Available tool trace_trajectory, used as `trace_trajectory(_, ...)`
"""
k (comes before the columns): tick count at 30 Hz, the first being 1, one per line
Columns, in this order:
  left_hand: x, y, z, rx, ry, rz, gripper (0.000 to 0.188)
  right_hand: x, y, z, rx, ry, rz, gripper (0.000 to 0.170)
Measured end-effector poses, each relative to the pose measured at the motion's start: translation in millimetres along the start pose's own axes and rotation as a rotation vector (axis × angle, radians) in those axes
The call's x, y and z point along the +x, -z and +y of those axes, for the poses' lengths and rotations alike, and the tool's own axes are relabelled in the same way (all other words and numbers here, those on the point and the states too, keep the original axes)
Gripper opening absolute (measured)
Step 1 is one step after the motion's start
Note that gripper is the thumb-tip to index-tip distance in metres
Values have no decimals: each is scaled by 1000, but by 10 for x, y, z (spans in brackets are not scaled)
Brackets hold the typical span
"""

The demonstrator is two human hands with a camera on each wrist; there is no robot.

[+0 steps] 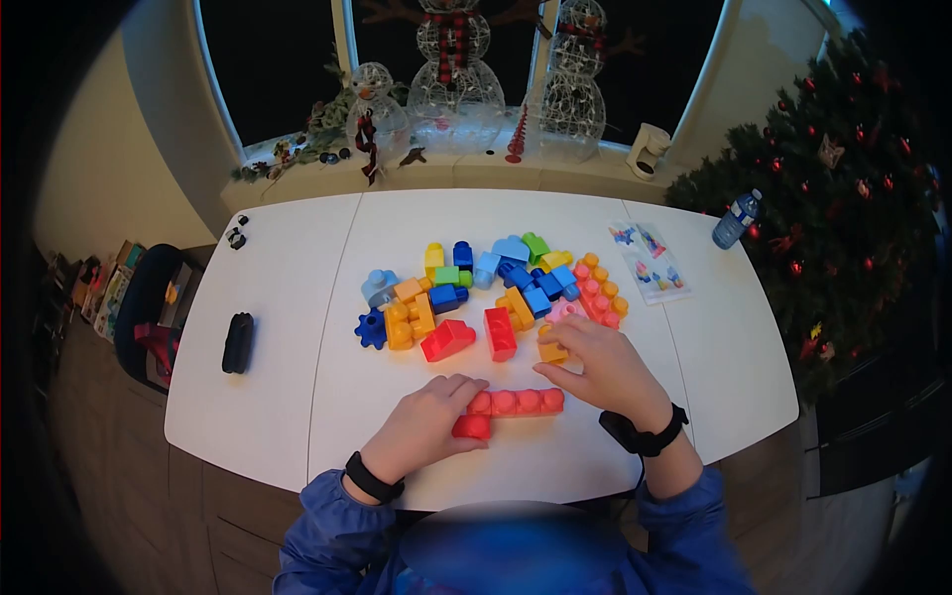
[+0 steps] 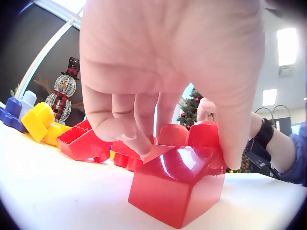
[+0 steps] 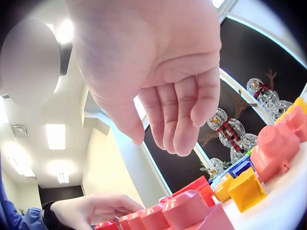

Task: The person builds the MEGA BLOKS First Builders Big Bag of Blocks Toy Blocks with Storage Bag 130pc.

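Head view shows the left hand (image 1: 420,421) with fingers clamped on a red block (image 1: 473,427) beside a pink row (image 1: 528,402), the right hand (image 1: 607,365), thumb and fingers apart, near a yellow block (image 1: 552,354), other blocks (image 1: 514,276) cluttering the table (image 1: 268,426).

Red block (image 2: 180,179): glossy plastic | table (image 1: 248,421): smooth | sleeve (image 1: 332,531): cloth

Reads as an indoor common or activity room done up for Christmas; can't pin down home vs. office vs. school. Decor: ornamented Christmas tree (image 1: 843,169), wire-frame snowmen (image 1: 456,84) in scarves on the windowsill (image 1: 516,177) against dark windows (image 1: 263,64). Rest fits shared use: big white sectioned table (image 1: 258,426) with toy building blocks (image 1: 500,334), stacked books (image 1: 107,288), plank-look floor (image 1: 223,526), rectangular ceiling light panels (image 3: 55,136).
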State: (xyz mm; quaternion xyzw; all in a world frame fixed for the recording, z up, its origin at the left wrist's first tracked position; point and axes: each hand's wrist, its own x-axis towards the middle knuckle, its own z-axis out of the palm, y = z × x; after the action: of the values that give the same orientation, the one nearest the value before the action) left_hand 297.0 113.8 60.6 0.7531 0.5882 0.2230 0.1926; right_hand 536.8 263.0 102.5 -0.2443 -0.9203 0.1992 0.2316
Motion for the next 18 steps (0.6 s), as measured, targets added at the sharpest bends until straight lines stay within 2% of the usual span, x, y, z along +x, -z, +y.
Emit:
trace_trajectory(2, -8, 24, 34, -15, -27, 59, 74, 264, -50, 93, -24, 191, -12, 42)
trace_trajectory(5, 6, 56, 45, -43, -64, 150, 72, 576, -263, 235, -153, 277, -141, 58)
trace_trajectory(8, 18, 66, 8, -73, -60, 215, 70, 781, -404, 286, -217, 203, -357, 66)
trace_trajectory(11, 24, 86, -14, -69, -51, 273, 67, 844, -382, 276, -224, 91, -491, 73)
trace_trajectory(15, 78, 144, 33, -49, -53, 420, 63, 671, -132, 160, 26, 12, -241, 74)
trace_trajectory(18, 156, 178, 85, -70, -76, 504, 62, 501, 80, -79, 426, -124, -286, 69)
